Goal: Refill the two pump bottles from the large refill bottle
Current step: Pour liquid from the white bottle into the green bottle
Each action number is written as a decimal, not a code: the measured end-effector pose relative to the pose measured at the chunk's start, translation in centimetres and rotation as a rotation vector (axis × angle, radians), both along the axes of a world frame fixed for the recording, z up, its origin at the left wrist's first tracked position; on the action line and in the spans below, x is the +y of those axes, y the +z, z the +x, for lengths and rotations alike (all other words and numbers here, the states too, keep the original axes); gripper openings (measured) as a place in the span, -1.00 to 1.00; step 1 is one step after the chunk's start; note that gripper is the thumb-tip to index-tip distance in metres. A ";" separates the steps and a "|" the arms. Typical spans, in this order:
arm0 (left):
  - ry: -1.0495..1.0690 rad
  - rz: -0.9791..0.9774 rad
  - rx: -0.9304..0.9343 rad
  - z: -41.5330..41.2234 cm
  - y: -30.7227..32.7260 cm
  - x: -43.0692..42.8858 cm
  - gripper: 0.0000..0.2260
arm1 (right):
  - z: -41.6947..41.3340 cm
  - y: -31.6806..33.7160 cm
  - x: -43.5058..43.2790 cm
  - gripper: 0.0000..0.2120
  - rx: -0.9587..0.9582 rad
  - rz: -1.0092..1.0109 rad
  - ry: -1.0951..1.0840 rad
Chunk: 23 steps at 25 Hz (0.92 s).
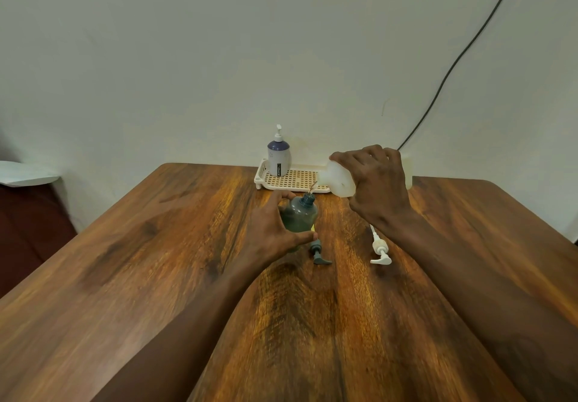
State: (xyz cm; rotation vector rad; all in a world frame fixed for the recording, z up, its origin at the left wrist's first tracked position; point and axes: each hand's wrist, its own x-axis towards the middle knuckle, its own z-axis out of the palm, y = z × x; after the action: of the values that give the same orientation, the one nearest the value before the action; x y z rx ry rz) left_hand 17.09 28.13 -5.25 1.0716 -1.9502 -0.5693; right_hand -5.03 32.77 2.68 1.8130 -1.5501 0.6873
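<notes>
My left hand (275, 229) grips a grey-green pump bottle (300, 214) that stands upright on the table with its neck uncapped. My right hand (375, 182) holds the large translucent white refill bottle (337, 179) tipped on its side, spout down to the left. A thin stream runs from the spout into the grey-green bottle's neck. A grey pump head (319, 253) lies on the table just in front of that bottle. A white pump head (380, 250) lies to its right. A second pump bottle (278, 156), white with a dark top and its pump fitted, stands in the tray.
A cream perforated tray (294, 179) sits at the table's far edge against the wall. The wooden table (156, 245) fills the view. A black cable (453, 66) runs down the wall at the right. Something white (25, 173) lies off the table at the left.
</notes>
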 end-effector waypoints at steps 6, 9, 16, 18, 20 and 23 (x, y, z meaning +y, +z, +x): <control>-0.016 0.006 0.006 0.0 0.2 0.3 -0.25 | -0.1 0.0 -0.1 -0.25 0.005 -0.005 -0.006; -0.008 0.008 -0.005 0.0 0.2 0.2 -0.24 | -0.2 -0.1 -0.1 -0.24 0.012 -0.006 -0.003; -0.012 0.003 0.006 0.0 0.2 0.3 -0.24 | -0.3 -0.3 -0.3 -0.24 0.013 0.002 0.003; -0.009 0.006 -0.001 -0.1 0.2 0.1 -0.24 | -0.3 -0.3 -0.3 -0.23 0.017 0.004 0.002; -0.010 0.008 -0.006 -0.1 0.2 0.0 -0.24 | -0.2 -0.2 -0.3 -0.22 0.022 0.006 0.004; -0.011 0.008 -0.004 -0.2 0.2 -0.1 -0.24 | -0.2 -0.1 -0.4 -0.22 0.027 0.000 0.007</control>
State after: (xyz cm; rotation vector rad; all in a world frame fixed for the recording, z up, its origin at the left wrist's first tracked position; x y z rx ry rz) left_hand 16.93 28.04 -5.08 1.0687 -1.9595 -0.5818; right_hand -5.27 32.40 2.57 1.8213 -1.5273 0.6629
